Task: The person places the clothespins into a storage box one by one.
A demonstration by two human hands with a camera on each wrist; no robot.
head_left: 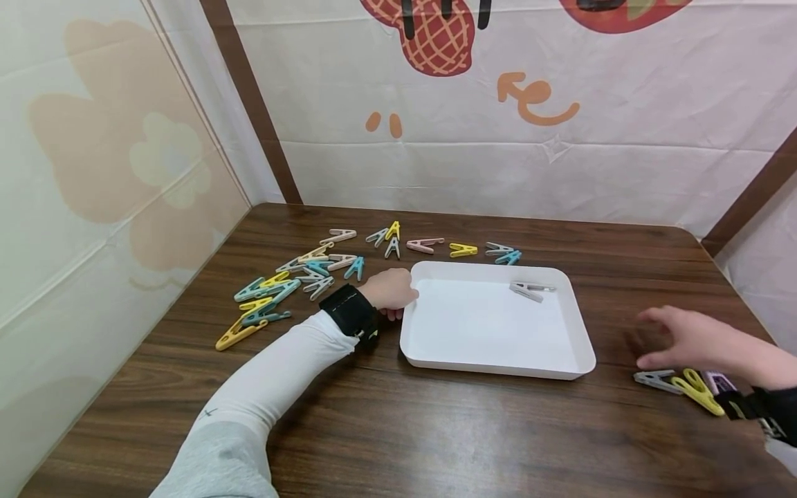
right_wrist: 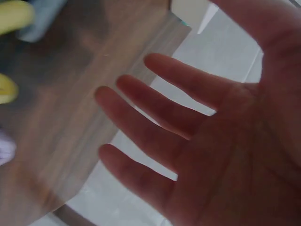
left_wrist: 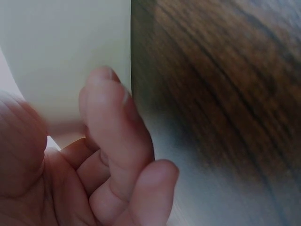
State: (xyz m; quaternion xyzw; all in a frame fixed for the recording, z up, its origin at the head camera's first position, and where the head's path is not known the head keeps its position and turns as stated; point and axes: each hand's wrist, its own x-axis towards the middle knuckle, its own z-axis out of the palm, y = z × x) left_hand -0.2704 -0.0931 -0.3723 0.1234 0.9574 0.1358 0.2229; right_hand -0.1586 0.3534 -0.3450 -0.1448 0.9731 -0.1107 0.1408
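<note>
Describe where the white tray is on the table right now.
In the head view, the white tray sits on the table, right of the picture's centre, with the left hand gripping its left edge and clothespins just beyond its far edge.

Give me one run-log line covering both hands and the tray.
left hand: grips left edge of white tray | right hand: fingers spread, holding nothing, near yellow clothespin | tray contents: gray clothespin

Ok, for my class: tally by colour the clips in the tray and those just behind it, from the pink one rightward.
Pink clip: 1
Yellow clip: 1
Turquoise clip: 1
Grey clips: 2, one in the tray
Total: 5
</note>
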